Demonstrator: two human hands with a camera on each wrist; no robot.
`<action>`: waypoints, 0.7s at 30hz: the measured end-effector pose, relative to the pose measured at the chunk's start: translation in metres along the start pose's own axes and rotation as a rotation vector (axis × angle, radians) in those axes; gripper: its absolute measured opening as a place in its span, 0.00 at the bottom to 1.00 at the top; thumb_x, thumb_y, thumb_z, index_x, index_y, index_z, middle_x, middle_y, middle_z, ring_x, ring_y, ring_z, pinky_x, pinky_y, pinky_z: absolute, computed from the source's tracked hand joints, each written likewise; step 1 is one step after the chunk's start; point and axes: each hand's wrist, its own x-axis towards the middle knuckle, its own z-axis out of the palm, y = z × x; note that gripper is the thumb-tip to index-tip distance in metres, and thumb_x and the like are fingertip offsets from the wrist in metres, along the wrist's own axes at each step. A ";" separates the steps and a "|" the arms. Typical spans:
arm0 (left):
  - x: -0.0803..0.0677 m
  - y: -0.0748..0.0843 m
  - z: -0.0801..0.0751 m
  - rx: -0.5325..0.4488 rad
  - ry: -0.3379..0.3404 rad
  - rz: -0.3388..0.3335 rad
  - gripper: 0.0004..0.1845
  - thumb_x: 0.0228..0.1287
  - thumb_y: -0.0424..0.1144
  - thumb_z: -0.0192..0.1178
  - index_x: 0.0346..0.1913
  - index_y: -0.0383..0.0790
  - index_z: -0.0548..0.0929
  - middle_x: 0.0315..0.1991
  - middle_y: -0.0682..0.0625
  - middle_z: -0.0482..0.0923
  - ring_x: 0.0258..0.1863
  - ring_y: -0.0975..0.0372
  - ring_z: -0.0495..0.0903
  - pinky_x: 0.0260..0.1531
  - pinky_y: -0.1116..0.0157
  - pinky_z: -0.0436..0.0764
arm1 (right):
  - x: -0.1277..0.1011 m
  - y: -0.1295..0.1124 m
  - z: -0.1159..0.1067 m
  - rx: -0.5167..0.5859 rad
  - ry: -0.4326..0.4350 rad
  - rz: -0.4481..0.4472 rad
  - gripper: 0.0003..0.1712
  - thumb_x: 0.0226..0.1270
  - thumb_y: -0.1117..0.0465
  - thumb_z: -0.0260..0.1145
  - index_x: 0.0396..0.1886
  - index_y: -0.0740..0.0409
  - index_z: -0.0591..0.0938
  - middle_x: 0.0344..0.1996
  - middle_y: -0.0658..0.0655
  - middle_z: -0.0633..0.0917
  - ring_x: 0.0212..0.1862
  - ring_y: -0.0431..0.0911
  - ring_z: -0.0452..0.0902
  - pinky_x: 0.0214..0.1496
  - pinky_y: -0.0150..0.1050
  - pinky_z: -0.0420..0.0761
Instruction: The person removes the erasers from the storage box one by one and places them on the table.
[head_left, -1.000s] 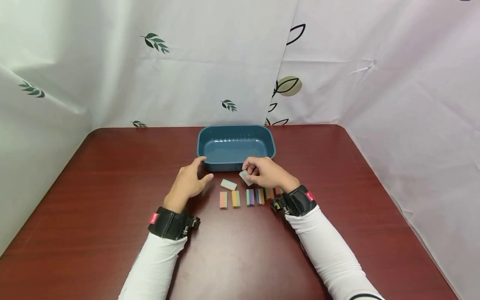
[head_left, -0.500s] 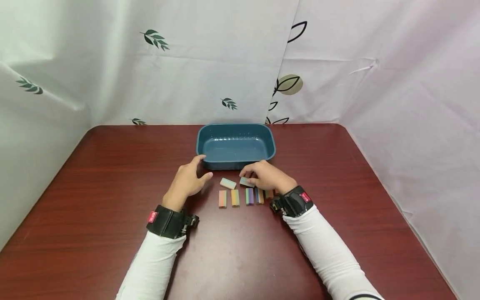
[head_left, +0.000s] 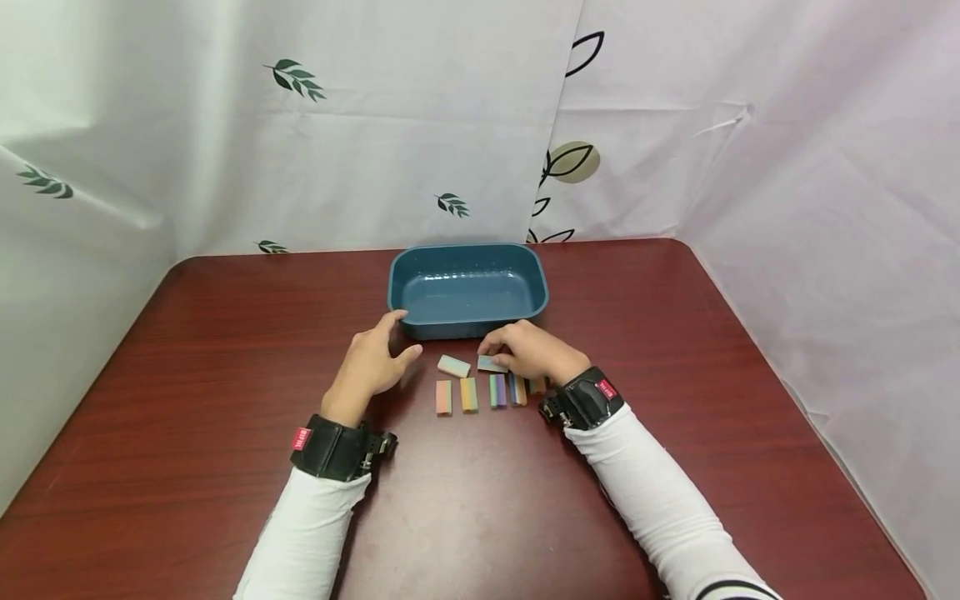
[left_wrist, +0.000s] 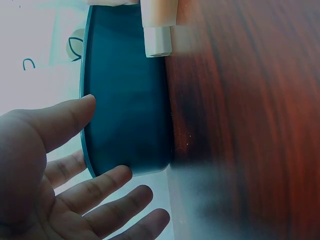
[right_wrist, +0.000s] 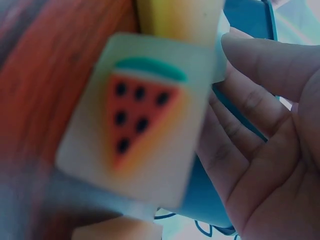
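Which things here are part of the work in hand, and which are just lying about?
In hand:
right hand pinching a watermelon-print eraser
left hand touching the teal tray

Lying about:
loose pale eraser
row of striped erasers
red-brown table
leaf-print curtain

On the table, the tub sits at twelve o'clock, behind everything else. Before it lie two erasers side by side: one at the left, one at the right under the right hand. Nearer still, a row of erasers runs from nine to three o'clock. The left hand lies at the row's ten o'clock, touching the tub's near left corner.
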 end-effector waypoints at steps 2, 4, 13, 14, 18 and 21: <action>0.000 0.000 0.000 0.002 0.001 0.000 0.36 0.68 0.46 0.60 0.74 0.43 0.59 0.69 0.35 0.63 0.65 0.41 0.64 0.59 0.42 0.68 | 0.000 -0.001 -0.001 0.001 -0.005 0.003 0.12 0.71 0.65 0.61 0.51 0.55 0.84 0.46 0.53 0.84 0.37 0.40 0.77 0.40 0.36 0.78; 0.000 0.000 -0.001 0.003 0.001 0.000 0.36 0.68 0.46 0.60 0.74 0.43 0.59 0.69 0.35 0.63 0.65 0.41 0.64 0.59 0.42 0.68 | -0.001 -0.001 -0.002 0.005 -0.012 0.005 0.13 0.71 0.66 0.61 0.51 0.55 0.84 0.46 0.53 0.84 0.37 0.40 0.77 0.40 0.36 0.78; 0.000 -0.001 0.000 0.007 -0.003 -0.004 0.36 0.68 0.46 0.60 0.74 0.43 0.59 0.69 0.35 0.63 0.66 0.41 0.64 0.60 0.42 0.67 | -0.002 -0.001 -0.003 0.021 -0.040 0.033 0.13 0.71 0.65 0.61 0.52 0.55 0.83 0.42 0.51 0.84 0.34 0.40 0.75 0.39 0.36 0.77; 0.000 -0.001 0.000 0.007 -0.003 -0.002 0.36 0.68 0.46 0.60 0.74 0.43 0.59 0.69 0.35 0.63 0.66 0.41 0.64 0.60 0.42 0.67 | -0.002 -0.001 -0.004 0.023 -0.041 0.036 0.13 0.71 0.65 0.61 0.52 0.55 0.83 0.41 0.51 0.83 0.34 0.40 0.75 0.39 0.36 0.77; 0.001 -0.001 0.000 0.006 -0.002 -0.003 0.36 0.68 0.46 0.60 0.74 0.43 0.59 0.69 0.35 0.63 0.66 0.41 0.63 0.60 0.42 0.67 | -0.002 -0.002 -0.006 0.026 -0.042 0.048 0.12 0.71 0.64 0.62 0.52 0.54 0.83 0.39 0.50 0.83 0.33 0.40 0.75 0.39 0.36 0.77; 0.002 -0.002 0.000 0.010 -0.001 -0.010 0.36 0.68 0.46 0.60 0.74 0.43 0.59 0.69 0.35 0.63 0.66 0.41 0.63 0.60 0.42 0.67 | -0.002 -0.003 -0.007 0.028 -0.038 0.055 0.12 0.71 0.64 0.62 0.51 0.54 0.84 0.38 0.50 0.83 0.32 0.40 0.74 0.37 0.36 0.77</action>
